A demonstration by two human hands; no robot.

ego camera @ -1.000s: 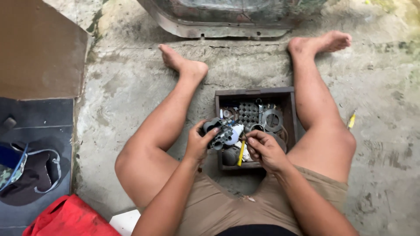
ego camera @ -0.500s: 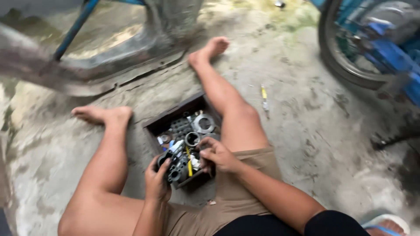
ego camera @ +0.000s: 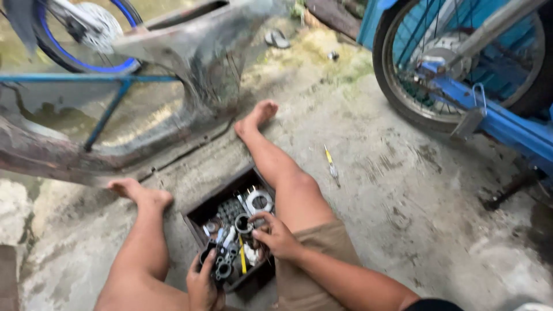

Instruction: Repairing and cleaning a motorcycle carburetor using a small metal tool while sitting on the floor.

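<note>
Right hand (ego camera: 275,236) is inside the dark wooden parts box (ego camera: 203,210), with its fingertips pinched on a small metal ring (ego camera: 243,223) among the loose pieces. Left hand (ego camera: 203,285) is closed around a black mechanical part (ego camera: 219,266) at the near end of the same box, which lies on the concrete floor (ego camera: 403,219) between the person's bare legs. Compared with a moment ago, the hands have hardly moved; what changed is the view, which has swung to the side, so now a blue motorcycle wheel (ego camera: 455,63) appears at the right and a grey body shell (ego camera: 173,75) lies behind the feet. I judge from this that the person only looked up, while sorting in the box goes on as before. A yellow-handled screwdriver (ego camera: 331,166) lies on the floor just beyond the right knee, apart from both hands. In the box there are also a flat round gear (ego camera: 259,201) and a yellow stick-like tool (ego camera: 242,262).
</note>
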